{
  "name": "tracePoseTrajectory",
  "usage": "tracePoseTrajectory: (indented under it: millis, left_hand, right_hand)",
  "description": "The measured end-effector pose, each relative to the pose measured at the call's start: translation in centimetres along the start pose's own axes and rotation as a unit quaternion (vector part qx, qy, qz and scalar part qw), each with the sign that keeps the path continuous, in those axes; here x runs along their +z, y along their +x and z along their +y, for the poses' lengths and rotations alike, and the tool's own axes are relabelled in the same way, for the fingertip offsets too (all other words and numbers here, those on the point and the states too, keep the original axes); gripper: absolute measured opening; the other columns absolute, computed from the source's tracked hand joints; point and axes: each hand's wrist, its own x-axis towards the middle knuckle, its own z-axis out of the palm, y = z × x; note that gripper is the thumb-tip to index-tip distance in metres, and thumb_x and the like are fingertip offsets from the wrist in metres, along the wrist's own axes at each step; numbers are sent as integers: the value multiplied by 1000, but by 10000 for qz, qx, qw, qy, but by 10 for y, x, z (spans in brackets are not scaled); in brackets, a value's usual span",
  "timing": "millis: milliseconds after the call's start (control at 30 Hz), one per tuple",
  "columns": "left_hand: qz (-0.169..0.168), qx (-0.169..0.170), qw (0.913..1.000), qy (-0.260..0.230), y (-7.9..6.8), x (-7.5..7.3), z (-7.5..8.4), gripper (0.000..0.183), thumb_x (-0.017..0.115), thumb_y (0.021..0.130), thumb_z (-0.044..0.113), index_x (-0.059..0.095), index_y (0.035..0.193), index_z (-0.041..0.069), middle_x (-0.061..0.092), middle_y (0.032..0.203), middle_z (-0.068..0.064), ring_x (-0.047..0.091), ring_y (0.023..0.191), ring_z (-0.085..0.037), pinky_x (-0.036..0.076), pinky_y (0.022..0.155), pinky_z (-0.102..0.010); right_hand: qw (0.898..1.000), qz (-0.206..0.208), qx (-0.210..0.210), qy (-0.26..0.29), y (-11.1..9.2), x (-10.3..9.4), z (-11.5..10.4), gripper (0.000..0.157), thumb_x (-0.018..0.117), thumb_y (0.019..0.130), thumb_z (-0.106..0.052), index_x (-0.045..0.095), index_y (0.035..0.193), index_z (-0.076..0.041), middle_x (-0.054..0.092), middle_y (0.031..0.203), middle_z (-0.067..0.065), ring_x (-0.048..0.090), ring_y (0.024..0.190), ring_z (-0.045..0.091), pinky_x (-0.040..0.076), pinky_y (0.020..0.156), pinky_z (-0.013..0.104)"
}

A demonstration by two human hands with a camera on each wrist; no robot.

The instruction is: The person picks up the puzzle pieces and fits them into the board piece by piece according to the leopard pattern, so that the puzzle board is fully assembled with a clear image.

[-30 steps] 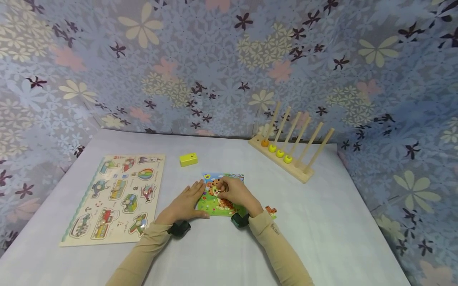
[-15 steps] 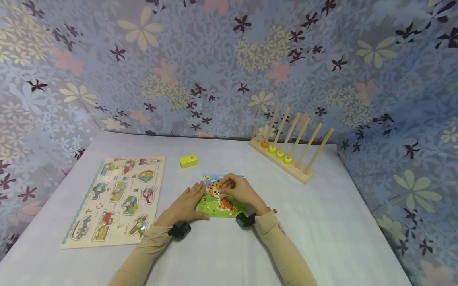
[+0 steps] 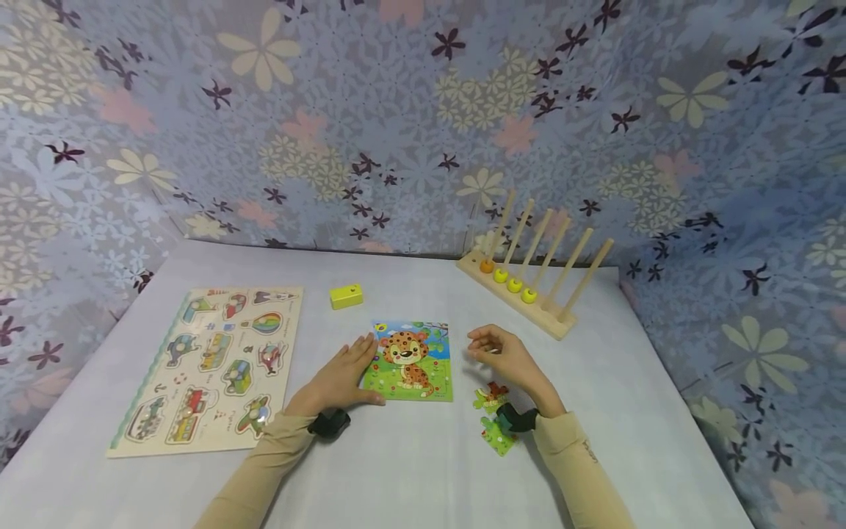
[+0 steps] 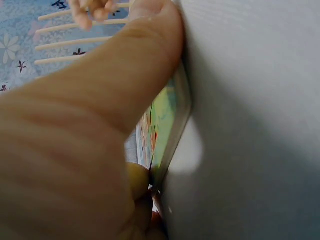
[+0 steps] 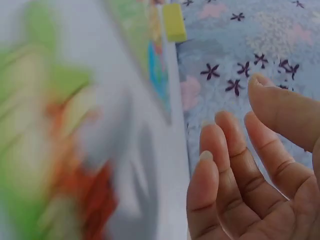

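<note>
A square leopard puzzle (image 3: 407, 361) lies flat on the white table in the head view. My left hand (image 3: 341, 378) rests beside it with fingers straight at its left edge and the thumb along its lower left corner. The left wrist view shows the thumb (image 4: 135, 55) close up against the puzzle's side. To the right of the puzzle, my right hand (image 3: 510, 360) hovers with loosely bent fingers and nothing between them. Below it lie two loose jigsaw pieces, one orange and green (image 3: 490, 397) and one mostly green (image 3: 494, 437); the right wrist view shows puzzle pieces blurred close by.
A wooden peg board with vehicle pictures (image 3: 208, 367) lies at the left. Behind the puzzle sits a small yellow block (image 3: 346, 296). A wooden stand with upright rods and several beads (image 3: 551, 319) stands at the back right, near the flowered cloth backdrop (image 3: 410, 147).
My right hand has lifted off the leopard puzzle and moved right, uncovering the picture and leaving the loose pieces in view. The left hand has stayed in place.
</note>
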Motion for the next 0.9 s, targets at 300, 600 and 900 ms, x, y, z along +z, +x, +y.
tracePoseTrajectory:
  millis: [300,600,900]
  left_hand:
    - [60,29,10000,17,0,0,2,104,73,81,47,19,151,-7,15,160,-24,16,148,-41,17,121,-56]
    - [31,14,10000,20,-2,-1,3,104,73,81,47,19,151,-7,14,160,-24,16,148,-41,17,121,-57]
    - [54,2,10000,-13,-1,-1,4,104,74,81,46,19,151,-7,14,160,-24,16,148,-41,17,121,-56]
  right_hand:
    - [9994,-244,18,264,-50,-19,33,42,68,88,-5,54,127,3,63,117,23,63,99,12,53,79,20]
    - [9954,-715,-291,-565,-58,-20,34,49,75,84,-12,58,129,-11,67,121,10,58,97,11,47,77,21]
    - [9973,-22,233,-696,-45,-15,25,33,73,82,-1,64,113,-9,62,102,10,55,77,14,50,63,22]
